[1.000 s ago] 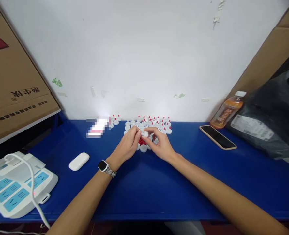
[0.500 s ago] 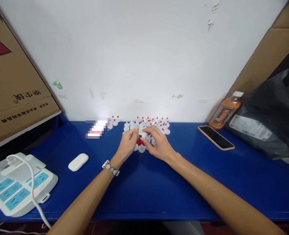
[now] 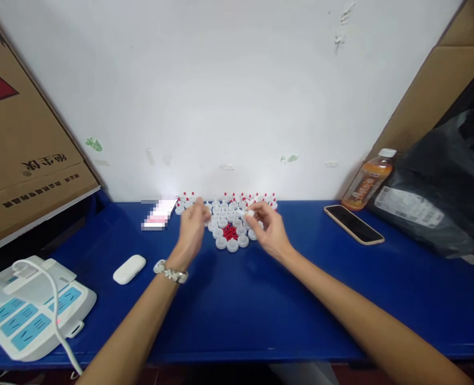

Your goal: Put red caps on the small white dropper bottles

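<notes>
White cap (image 3: 250, 213), nr cap cluster (image 3: 222, 222), is pinched in our R hand's (image 3: 272, 231) fingers, nearly closed; L hand (image 3: 191, 230) curled, blurry, contents unclear. Loose pinch cd drop it amid red tips (image 3: 229, 233).

The blue bench (image 3: 237, 321) runs along the wall. In its middle, white nozzle caps (image 3: 232, 245) ring a heap of small red tips (image 3: 230, 233); red-tipped caps (image 3: 273, 204) stand behind, near the wall. To the left lie a white earbud case (image 3: 129, 269) and a power strip (image 3: 30, 332); to the right, a smartphone (image 3: 353, 224), an orange drink bottle (image 3: 367, 184) and a black plastic bag (image 3: 441, 171).
</notes>
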`<move>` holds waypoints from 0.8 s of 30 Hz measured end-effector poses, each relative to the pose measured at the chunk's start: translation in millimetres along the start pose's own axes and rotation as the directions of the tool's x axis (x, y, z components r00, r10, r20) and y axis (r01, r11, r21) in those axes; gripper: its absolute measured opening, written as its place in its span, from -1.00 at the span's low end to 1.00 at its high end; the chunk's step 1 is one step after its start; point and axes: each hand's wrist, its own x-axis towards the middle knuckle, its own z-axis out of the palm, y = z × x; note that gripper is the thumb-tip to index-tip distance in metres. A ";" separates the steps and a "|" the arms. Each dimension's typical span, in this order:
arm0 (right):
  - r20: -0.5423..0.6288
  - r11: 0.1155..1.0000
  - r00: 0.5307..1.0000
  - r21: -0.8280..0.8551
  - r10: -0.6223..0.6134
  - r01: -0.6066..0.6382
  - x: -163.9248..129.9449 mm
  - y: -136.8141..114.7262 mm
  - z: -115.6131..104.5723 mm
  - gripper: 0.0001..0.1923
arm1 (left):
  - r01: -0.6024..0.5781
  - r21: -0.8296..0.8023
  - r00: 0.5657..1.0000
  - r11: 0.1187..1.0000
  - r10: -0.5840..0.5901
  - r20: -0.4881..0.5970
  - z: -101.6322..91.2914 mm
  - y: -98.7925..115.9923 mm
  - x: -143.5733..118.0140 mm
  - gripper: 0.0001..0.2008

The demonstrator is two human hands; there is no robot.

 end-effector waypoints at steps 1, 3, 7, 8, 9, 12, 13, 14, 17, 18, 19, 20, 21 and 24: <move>-0.030 0.998 0.998 0.047 0.051 -0.049 1.0 2.3 -2.7 -0.79 | -0.028 0.042 0.999 0.999 0.029 -0.027 -7.3 -1.1 4.1 -0.48; -0.049 0.991 0.994 0.103 0.093 -0.087 2.2 5.7 -6.2 -0.76 | -0.096 0.182 0.993 0.979 0.082 0.083 -16.6 -4.1 9.3 -0.52; 0.019 0.997 0.998 0.053 0.061 -0.062 0.2 8.0 -5.5 -0.70 | -0.338 0.425 0.910 0.840 0.176 0.377 -10.4 -11.7 8.1 -0.69; 0.032 0.997 0.997 0.030 0.066 -0.067 -0.7 8.9 -5.0 -0.68 | -0.393 0.463 0.881 0.795 0.182 0.436 -6.6 -13.1 7.3 -0.71; 0.041 0.997 0.996 0.010 0.080 -0.080 -1.4 10.4 -4.7 -0.66 | -0.433 0.488 0.860 0.758 0.186 0.476 -3.3 -14.2 6.7 -0.73; 0.043 0.991 0.990 -0.017 0.135 -0.134 -2.8 17.3 -4.5 -0.63 | -0.460 0.514 0.849 0.724 0.189 0.493 0.2 -14.9 6.7 -0.72; 0.043 0.989 0.988 -0.016 0.147 -0.147 -3.2 19.7 -4.3 -0.63 | -0.450 0.509 0.856 0.734 0.191 0.481 -0.7 -14.3 6.6 -0.70; 0.043 0.988 0.987 -0.009 0.155 -0.155 -3.6 21.6 -3.8 -0.63 | -0.437 0.495 0.863 0.751 0.194 0.467 -2.2 -13.4 6.1 -0.70; 0.044 0.989 0.988 0.001 0.150 -0.151 -4.6 22.2 -0.8 -0.68 | -0.404 0.421 0.872 0.812 0.203 0.446 -7.1 -9.1 0.9 -0.72; 0.041 0.990 0.989 -0.011 0.142 -0.142 -4.5 20.6 0.6 -0.69 | -0.398 0.395 0.871 0.828 0.207 0.445 -8.2 -7.5 -1.7 -0.72; 0.034 0.991 0.990 -0.029 0.135 -0.134 -4.0 18.3 2.4 -0.70 | -0.395 0.370 0.869 0.841 0.212 0.446 -8.9 -6.1 -4.4 -0.73; 0.028 0.991 0.991 -0.044 0.131 -0.129 -3.0 15.6 4.5 -0.72 | -0.393 0.350 0.867 0.850 0.217 0.448 -9.4 -5.0 -6.8 -0.74; 0.023 0.990 0.991 -0.049 0.132 -0.131 -1.3 12.8 7.2 -0.72 | -0.391 0.332 0.867 0.858 0.222 0.446 -9.7 -4.2 -8.9 -0.75; 0.025 0.986 0.986 0.014 0.163 -0.163 5.8 6.0 19.9 -0.72 | -0.371 0.297 0.874 0.880 0.222 0.432 -10.2 -4.5 -11.6 -0.79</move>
